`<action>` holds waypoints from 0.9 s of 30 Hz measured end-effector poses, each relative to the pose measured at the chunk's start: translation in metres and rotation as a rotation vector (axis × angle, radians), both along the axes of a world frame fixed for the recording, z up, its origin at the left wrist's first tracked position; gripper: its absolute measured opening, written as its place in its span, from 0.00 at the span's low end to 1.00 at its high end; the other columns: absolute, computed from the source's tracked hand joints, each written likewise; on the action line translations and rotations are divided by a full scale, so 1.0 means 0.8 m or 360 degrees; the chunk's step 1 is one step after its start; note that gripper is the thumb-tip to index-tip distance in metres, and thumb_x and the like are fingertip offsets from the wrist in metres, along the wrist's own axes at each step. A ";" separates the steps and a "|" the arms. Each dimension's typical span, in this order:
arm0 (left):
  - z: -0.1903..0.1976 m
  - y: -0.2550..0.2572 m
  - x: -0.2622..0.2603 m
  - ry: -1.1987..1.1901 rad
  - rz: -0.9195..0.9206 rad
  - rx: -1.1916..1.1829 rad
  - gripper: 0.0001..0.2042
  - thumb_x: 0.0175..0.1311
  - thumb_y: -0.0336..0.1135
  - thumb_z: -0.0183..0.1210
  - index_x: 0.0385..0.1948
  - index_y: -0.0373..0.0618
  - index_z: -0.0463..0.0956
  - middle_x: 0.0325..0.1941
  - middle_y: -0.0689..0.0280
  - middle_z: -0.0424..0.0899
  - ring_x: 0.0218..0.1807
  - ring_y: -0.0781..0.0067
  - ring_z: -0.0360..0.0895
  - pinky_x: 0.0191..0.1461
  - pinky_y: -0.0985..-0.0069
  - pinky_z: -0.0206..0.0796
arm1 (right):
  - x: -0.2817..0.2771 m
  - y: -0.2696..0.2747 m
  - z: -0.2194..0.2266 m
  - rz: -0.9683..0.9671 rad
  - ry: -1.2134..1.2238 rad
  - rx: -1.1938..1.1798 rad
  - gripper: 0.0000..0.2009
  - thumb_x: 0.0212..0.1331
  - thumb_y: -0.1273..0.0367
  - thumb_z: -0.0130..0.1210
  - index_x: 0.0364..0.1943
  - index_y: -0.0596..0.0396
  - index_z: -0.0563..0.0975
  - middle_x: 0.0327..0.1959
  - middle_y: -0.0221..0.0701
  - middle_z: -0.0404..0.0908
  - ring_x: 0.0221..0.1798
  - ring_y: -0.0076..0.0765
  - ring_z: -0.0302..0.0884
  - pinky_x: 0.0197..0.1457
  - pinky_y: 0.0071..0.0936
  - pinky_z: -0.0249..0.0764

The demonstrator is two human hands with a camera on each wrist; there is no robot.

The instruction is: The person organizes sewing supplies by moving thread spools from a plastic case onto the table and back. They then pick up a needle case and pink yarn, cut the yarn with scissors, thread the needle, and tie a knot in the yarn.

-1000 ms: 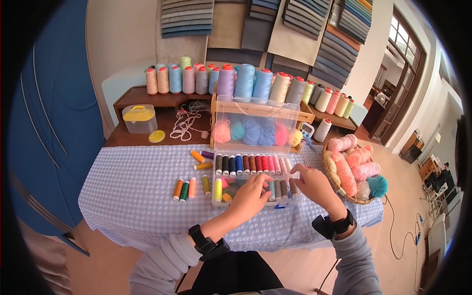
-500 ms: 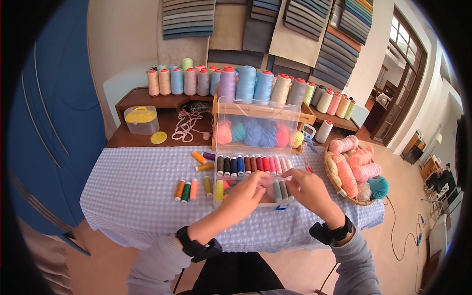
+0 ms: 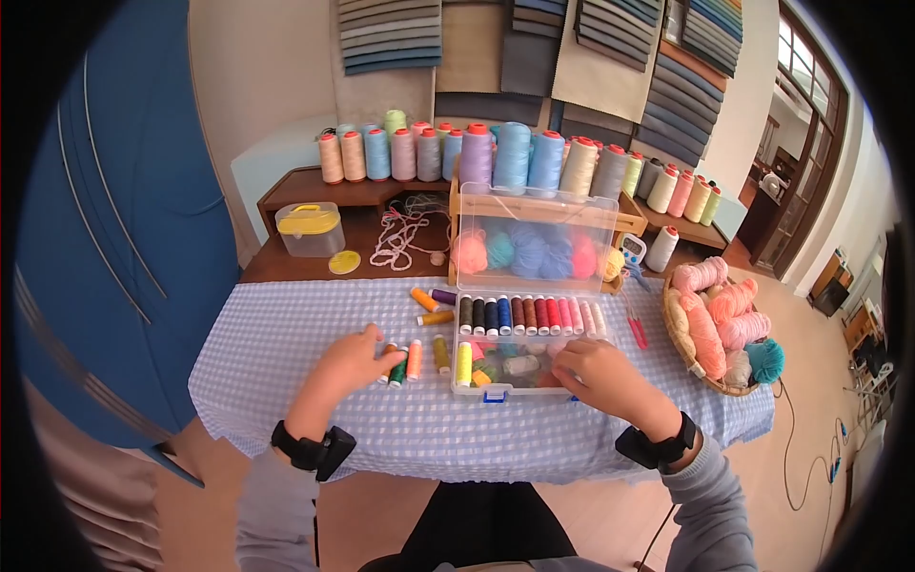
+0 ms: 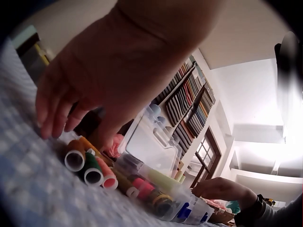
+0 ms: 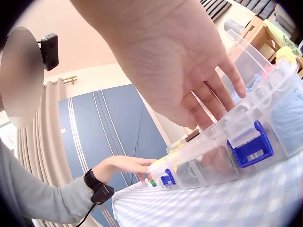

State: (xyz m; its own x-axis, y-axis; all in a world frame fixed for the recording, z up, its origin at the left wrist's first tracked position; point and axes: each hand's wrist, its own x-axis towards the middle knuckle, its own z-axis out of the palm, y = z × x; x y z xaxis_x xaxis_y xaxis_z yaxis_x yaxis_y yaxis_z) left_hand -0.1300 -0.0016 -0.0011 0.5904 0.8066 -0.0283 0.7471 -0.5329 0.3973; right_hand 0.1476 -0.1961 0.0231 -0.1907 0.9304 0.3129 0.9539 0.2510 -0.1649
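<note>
Green spool (image 3: 398, 369) flat, long axis roughly front-to-back

Orange-brown cylindrical thread spool (image 4: 75, 145): partly behind left grip (image 3: 345, 368), head view.
Clear rectangular plastic box (image 3: 534, 390): front right corner covered by right grip (image 3: 612, 377) there.
Small white timer (image 3: 632, 250): digits illegible.
</note>
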 end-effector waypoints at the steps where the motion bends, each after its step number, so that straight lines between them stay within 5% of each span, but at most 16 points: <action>1: -0.006 0.000 0.005 -0.0007 -0.0021 -0.0124 0.26 0.51 0.51 0.58 0.42 0.36 0.68 0.35 0.51 0.78 0.37 0.55 0.76 0.40 0.68 0.67 | 0.000 0.000 0.001 -0.0010 0.0006 -0.0025 0.04 0.49 0.72 0.51 0.25 0.58 0.74 0.26 0.36 0.73 0.33 0.45 0.71 0.37 0.36 0.68; 11: -0.039 -0.001 0.041 -0.0308 -0.0339 -0.0095 0.27 0.47 0.47 0.62 0.43 0.39 0.65 0.32 0.50 0.78 0.36 0.53 0.77 0.39 0.67 0.67 | 0.000 -0.003 0.006 0.0063 0.0030 0.0014 0.07 0.53 0.69 0.50 0.30 0.59 0.72 0.26 0.37 0.74 0.32 0.45 0.73 0.36 0.37 0.69; 14: -0.027 -0.010 0.040 -0.0443 -0.0225 -0.0498 0.24 0.49 0.41 0.61 0.44 0.39 0.63 0.31 0.53 0.77 0.34 0.55 0.77 0.39 0.66 0.67 | -0.001 -0.006 0.007 0.0041 0.0075 0.0035 0.05 0.52 0.71 0.50 0.30 0.59 0.72 0.27 0.38 0.74 0.33 0.46 0.72 0.36 0.37 0.69; 17: -0.017 -0.017 0.037 -0.0451 -0.0099 -0.0473 0.21 0.52 0.38 0.58 0.45 0.39 0.61 0.32 0.54 0.77 0.35 0.59 0.76 0.39 0.66 0.67 | -0.001 -0.008 0.013 -0.0001 0.0207 0.0104 0.04 0.52 0.72 0.49 0.30 0.58 0.72 0.28 0.38 0.73 0.34 0.46 0.72 0.37 0.36 0.69; 20: -0.004 -0.033 0.045 -0.0680 -0.0135 0.0012 0.18 0.56 0.36 0.54 0.45 0.41 0.60 0.36 0.55 0.76 0.36 0.64 0.75 0.40 0.69 0.66 | -0.003 -0.008 0.024 -0.0079 0.0305 0.0181 0.04 0.51 0.74 0.48 0.30 0.58 0.73 0.29 0.39 0.74 0.35 0.47 0.72 0.37 0.36 0.69; 27: 0.002 -0.084 0.123 -0.1353 -0.0384 -0.0612 0.15 0.61 0.34 0.49 0.47 0.45 0.57 0.35 0.61 0.71 0.37 0.72 0.72 0.42 0.75 0.64 | -0.012 -0.001 0.039 -0.0311 0.0575 0.0337 0.06 0.52 0.75 0.47 0.33 0.58 0.74 0.29 0.40 0.75 0.33 0.48 0.73 0.36 0.37 0.68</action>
State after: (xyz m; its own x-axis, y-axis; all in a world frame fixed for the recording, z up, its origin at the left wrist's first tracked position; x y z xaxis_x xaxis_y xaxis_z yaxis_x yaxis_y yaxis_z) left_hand -0.0314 -0.0686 0.0005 0.6844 0.6855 0.2483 0.0165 -0.3550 0.9347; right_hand 0.1380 -0.1966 0.0540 0.1384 0.8465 0.5140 0.8774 0.1359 -0.4601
